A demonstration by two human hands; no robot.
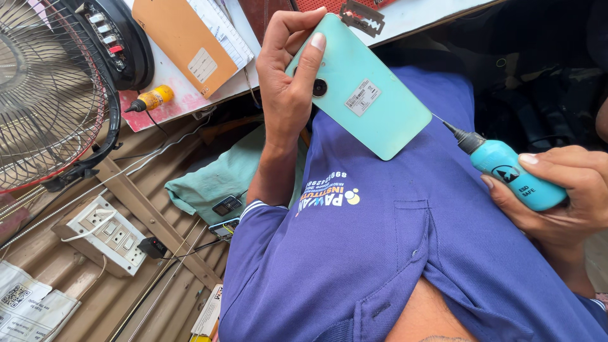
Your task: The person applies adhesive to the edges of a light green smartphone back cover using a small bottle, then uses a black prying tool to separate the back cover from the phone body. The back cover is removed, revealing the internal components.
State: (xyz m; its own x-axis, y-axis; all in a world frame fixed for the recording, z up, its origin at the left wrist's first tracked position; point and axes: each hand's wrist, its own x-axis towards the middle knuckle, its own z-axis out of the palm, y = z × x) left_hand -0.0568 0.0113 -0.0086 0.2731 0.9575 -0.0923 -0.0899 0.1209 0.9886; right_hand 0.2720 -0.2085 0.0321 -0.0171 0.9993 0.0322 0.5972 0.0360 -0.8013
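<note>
Phone [364, 88], mint back facing you, tilted against your chest so its edge meets needle tip. Your left hand [288, 76] grasps its camera end, steadying. Your right hand [560, 193] clenched round teal dropper bottle [516, 174], nozzle aimed at seam. Razor blade [362, 17] waits on surface [418, 16].

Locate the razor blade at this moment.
The razor blade lies at the head view's top centre, on the white table, just above the turquoise phone held in the left hand.

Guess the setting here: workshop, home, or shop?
Likely a small phone-repair bench. The left hand holds a mint-green phone back-up, the right hand aims a needle-tip squeeze bottle at its edge, and a razor blade lies on the table.
</note>
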